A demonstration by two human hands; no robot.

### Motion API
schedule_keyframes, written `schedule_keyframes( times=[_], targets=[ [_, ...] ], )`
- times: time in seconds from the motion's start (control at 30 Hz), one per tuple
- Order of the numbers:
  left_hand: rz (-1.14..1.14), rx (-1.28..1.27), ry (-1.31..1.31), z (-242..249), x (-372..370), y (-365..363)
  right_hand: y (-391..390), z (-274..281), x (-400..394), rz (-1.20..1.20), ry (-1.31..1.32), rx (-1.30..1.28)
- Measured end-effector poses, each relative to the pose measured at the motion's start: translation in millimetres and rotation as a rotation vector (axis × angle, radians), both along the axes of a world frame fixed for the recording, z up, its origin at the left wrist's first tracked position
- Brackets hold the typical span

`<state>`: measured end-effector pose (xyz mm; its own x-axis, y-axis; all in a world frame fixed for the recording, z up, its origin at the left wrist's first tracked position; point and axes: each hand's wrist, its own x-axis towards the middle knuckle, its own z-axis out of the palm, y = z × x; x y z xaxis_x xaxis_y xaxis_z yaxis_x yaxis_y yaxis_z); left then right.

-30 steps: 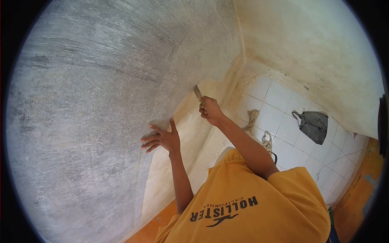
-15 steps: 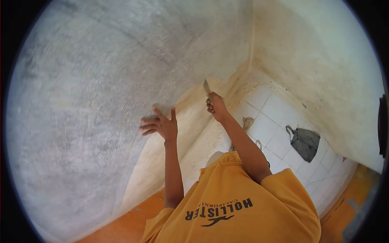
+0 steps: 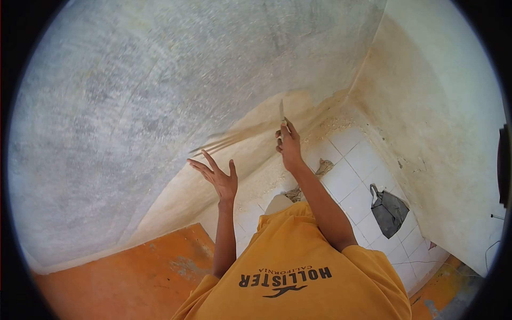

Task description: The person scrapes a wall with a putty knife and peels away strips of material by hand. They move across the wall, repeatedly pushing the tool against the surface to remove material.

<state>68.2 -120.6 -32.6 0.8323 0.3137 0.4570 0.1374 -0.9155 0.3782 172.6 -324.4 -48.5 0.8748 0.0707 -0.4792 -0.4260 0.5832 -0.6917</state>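
My right hand (image 3: 290,148) is closed round the handle of a knife (image 3: 282,111) with a narrow, light blade. The blade points up toward the wall and overlaps a beige patch (image 3: 266,120) where the grey coating is gone. My left hand (image 3: 224,184) is raised near the wall, fingers spread and holding nothing. Its fingertips lie close to the border between the beige patch and the rough grey wall surface (image 3: 133,117). Shadows of the hand and fingers stretch across the patch.
Pale flakes (image 3: 341,122) litter the foot of the wall near the corner. A dark grey bag (image 3: 389,213) lies on the white tiled floor (image 3: 352,181). Crumpled brownish cloths (image 3: 324,167) rest nearby. An orange floor area (image 3: 122,282) is at lower left, and a second wall (image 3: 432,117) rises on the right.
The view has shifted, showing more orange floor at left. The knife has turned more upright in my right hand. My left hand's spread fingers now point more upward along the wall.
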Motion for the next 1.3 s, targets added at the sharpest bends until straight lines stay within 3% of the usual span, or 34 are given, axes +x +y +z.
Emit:
schedule_keyframes(
  times=[0.13, 0.27, 0.37, 0.4, 0.5, 0.53, 0.63, 0.77, 0.87, 0.97, 1.07, 1.3],
  targets=[
    [0.028, 0.035, -0.072, 13.5, -11.2, 25.5, 51.5, 33.3, -39.4, 0.02, 0.015, 0.077],
    [0.065, 0.088, -0.12, 35.6, -14.3, 47.7, 80.8, 26.5, -32.0, -0.061, -0.127, -0.01],
    [0.076, 0.106, -0.081, 47.1, -11.8, 65.6, 94.5, 26.8, -28.7, -0.104, -0.09, 0.061],
    [0.084, 0.162, -0.04, 45.6, -11.5, 71.3, 112.9, 49.7, -43.0, -0.147, -0.009, -0.042],
    [0.09, 0.276, 0.037, 37.3, -11.1, 83.5, 133.5, 59.0, -62.5, -0.074, -0.039, 0.055],
    [0.083, 0.281, 0.034, 36.2, -11.9, 85.9, 139.1, 51.0, -49.4, -0.222, 0.015, -0.026],
    [0.064, 0.25, 0.011, 29.0, -13.4, 93.3, 120.7, 43.0, -36.5, -0.174, -0.108, 0.023],
    [0.046, 0.143, 0.01, 25.5, -10.7, 95.3, 132.6, 51.5, -59.9, -0.133, -0.036, -0.004],
    [0.087, 0.142, 0.014, 25.5, -9.6, 92.5, 118.9, 31.3, -42.4, -0.144, -0.123, 0.029],
    [0.0, -0.03, -0.138, 18.9, -4.3, 90.3, 137.5, 44.5, -64.4, -0.113, -0.057, 0.001],
    [0.015, 0.027, -0.159, -0.1, 5.7, 96.8, 119.5, 32.6, -41.1, -0.18, -0.106, 0.023],
    [0.046, 0.124, -0.133, -17.5, 19.4, 103.4, 129.3, 44.9, -67.3, -0.054, -0.13, 0.01]
  ],
)
